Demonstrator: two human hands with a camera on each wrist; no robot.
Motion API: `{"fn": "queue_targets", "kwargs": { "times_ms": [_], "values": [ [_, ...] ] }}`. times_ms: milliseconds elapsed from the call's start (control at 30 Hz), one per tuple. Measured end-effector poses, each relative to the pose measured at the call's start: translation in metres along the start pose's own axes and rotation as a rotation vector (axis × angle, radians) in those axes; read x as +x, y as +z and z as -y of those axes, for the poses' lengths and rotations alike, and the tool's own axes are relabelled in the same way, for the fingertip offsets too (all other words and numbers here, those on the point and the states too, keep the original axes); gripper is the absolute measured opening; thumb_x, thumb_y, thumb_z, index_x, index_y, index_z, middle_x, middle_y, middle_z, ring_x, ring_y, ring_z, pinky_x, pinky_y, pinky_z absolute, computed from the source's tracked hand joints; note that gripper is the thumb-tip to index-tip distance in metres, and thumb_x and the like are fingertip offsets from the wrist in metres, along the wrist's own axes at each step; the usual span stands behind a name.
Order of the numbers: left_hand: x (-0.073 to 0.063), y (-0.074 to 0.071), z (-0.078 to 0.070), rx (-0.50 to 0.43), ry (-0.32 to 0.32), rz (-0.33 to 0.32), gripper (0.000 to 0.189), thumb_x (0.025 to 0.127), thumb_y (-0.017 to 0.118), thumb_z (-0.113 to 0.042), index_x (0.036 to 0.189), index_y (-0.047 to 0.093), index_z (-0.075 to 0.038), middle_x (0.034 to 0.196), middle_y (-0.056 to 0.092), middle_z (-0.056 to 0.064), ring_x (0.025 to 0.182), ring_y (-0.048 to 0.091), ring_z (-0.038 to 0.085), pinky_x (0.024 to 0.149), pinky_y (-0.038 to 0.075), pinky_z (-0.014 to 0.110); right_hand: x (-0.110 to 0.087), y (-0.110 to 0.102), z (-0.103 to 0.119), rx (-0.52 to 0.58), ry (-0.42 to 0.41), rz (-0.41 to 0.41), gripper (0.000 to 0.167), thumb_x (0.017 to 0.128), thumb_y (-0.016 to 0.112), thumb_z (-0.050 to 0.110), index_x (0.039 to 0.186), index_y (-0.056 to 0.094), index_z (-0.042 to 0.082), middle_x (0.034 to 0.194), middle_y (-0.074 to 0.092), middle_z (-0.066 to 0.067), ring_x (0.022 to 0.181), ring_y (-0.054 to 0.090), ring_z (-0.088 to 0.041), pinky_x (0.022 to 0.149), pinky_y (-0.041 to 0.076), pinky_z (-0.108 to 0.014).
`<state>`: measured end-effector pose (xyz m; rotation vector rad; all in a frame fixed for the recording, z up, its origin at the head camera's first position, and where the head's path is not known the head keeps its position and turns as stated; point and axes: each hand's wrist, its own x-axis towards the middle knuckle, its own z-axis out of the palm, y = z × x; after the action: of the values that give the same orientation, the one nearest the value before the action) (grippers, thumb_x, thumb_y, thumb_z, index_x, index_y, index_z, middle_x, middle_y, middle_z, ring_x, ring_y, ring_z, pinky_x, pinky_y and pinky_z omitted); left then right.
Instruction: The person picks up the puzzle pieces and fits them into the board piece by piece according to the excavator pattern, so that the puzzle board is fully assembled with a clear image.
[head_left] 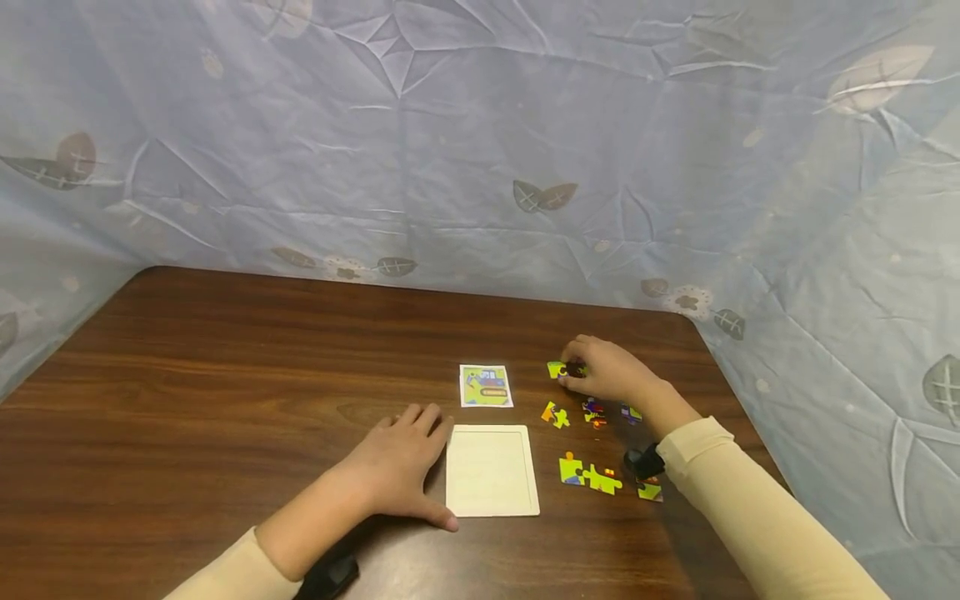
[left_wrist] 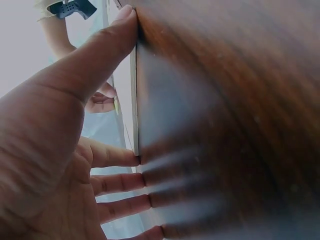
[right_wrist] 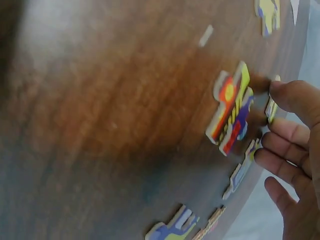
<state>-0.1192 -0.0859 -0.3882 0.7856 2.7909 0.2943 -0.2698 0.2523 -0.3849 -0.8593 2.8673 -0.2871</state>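
My left hand (head_left: 401, 467) rests on the table with fingers spread. Its thumb and index finger touch the left side of a pale square puzzle tray (head_left: 492, 472). In the left wrist view, the thumb lies along the tray's edge (left_wrist: 134, 95). Farther right, my right hand (head_left: 603, 368) pinches a yellow-green puzzle piece (right_wrist: 272, 102) between thumb and index finger, close to the tabletop. The fingers partly hide that piece. Below this hand lie an orange-and-green piece (head_left: 556, 415), red-and-purple pieces (head_left: 593, 409) and a purple-and-green piece (head_left: 632, 412).
A small printed picture card (head_left: 486, 387) lies behind the tray. Nearer me on the right are green pieces (head_left: 602, 478) and another piece (head_left: 649, 490) by the right wrist. The brown table (head_left: 247, 367) meets a hanging leaf-patterned cloth (head_left: 450, 167) at back and sides.
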Motion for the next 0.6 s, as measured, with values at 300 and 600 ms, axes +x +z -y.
{"fn": "queue_targets", "kwargs": {
  "times_ms": [300,600],
  "values": [
    [0.001,0.0,-0.002,0.008,0.003,-0.015,0.125,0.068,0.08,-0.081,0.158,0.043,-0.002,0.158,0.046,0.02,0.147,0.045,0.039,0.112,0.048,0.066,-0.006,0.006,0.014,-0.039,0.034,-0.041,0.035,0.096,0.075,0.035,0.114,0.071,0.005,0.112,0.068,-0.007,0.097,0.067,-0.022,0.09,0.059,-0.046],
    [0.001,0.002,0.0,0.022,0.005,-0.028,0.124,0.067,0.08,-0.081,0.156,0.045,-0.003,0.155,0.048,0.019,0.144,0.047,0.039,0.11,0.049,0.065,-0.018,0.012,0.071,-0.017,-0.092,-0.088,0.035,0.094,0.076,0.033,0.115,0.073,0.005,0.111,0.071,-0.006,0.1,0.071,-0.022,0.089,0.062,-0.041]
  ]
}}
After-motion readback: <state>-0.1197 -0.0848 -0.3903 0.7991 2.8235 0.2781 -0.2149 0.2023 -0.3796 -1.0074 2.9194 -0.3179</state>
